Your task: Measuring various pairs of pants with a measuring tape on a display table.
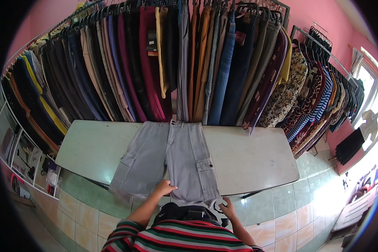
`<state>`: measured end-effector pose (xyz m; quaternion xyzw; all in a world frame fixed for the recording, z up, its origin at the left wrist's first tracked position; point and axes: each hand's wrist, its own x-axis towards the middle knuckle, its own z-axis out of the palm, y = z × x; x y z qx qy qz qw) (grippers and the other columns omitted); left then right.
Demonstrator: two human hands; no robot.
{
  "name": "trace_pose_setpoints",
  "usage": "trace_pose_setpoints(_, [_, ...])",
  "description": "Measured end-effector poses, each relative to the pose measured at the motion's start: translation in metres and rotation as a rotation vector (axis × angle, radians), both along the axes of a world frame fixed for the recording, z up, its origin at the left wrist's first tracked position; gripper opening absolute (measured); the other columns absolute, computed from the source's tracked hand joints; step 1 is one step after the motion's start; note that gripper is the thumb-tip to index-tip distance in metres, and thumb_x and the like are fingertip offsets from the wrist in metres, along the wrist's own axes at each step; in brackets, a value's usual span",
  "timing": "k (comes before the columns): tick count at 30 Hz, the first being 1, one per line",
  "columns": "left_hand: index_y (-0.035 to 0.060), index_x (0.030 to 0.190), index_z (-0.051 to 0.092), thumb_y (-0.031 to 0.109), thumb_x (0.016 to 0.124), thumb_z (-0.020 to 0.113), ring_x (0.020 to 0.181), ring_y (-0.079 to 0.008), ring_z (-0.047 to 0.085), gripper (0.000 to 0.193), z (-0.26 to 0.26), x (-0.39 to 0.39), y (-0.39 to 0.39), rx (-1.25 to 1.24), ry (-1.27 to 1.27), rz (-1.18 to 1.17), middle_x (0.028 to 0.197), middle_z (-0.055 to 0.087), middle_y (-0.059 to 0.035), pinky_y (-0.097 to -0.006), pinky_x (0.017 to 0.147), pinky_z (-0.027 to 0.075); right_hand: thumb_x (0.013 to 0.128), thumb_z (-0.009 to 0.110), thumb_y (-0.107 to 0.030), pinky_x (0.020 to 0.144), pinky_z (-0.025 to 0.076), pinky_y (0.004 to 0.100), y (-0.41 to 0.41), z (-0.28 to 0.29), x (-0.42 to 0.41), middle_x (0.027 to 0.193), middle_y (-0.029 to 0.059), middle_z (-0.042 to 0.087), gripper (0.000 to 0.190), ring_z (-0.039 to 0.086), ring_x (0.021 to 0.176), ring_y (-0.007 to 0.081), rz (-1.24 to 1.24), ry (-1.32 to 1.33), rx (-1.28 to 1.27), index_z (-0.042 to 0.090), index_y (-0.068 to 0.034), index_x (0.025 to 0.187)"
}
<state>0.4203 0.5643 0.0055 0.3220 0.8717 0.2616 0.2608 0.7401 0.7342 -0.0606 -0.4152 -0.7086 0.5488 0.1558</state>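
Grey cargo shorts (186, 157) lie spread on a pale table (252, 157), waistband toward the clothes rack and leg hems over the near edge. Each leg bears a flap pocket; a dark button shows on the right one. My left hand (166, 188) is at the inner hem of the shorts, between the two legs; whether its fingers pinch the cloth cannot be told. Just off the outer corner of the right hem is my right hand (228, 208), its fingers apart and curled, with nothing seen in it.
Trousers (151, 69) hang in a dense row behind the table. Patterned garments (289, 85) hang on racks at the right. A glass-fronted cabinet (34, 167) stands at the left. The tiled floor (261, 201) shows below the table.
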Motion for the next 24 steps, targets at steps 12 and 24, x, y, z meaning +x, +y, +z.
trace_pose_setpoints(12, [0.0042, 0.072, 0.064, 0.053, 0.069, 0.063, 0.066, -0.0209, 0.059, 0.049, 0.055, -0.05, 0.013, -0.248, -0.2, -0.434, 0.07, 0.062, -0.011, -0.032, 0.061, 0.046, 0.079, 0.062, -0.024, 0.049, 0.036, 0.0265, -0.034, -0.017, -0.024, 0.062, -0.0002, 0.048, 0.023, 0.042, 0.055, 0.0091, -0.09, 0.092, -0.169, 0.054, -0.003, 0.082])
trace_pose_setpoints(24, [-0.006, 0.081, 0.054, 0.028, 0.085, 0.049, 0.075, -0.0419, 0.055, 0.035, 0.031, -0.196, -0.05, 0.383, 0.285, 0.205, 0.075, 0.057, -0.0264, -0.0456, 0.067, 0.043, 0.076, 0.06, -0.022, 0.049, 0.035, 0.0337, -0.039, 0.047, -0.021, 0.055, 0.0125, 0.044, 0.023, 0.039, 0.051, 0.0176, -0.256, -0.182, 0.212, 0.051, -0.001, 0.072])
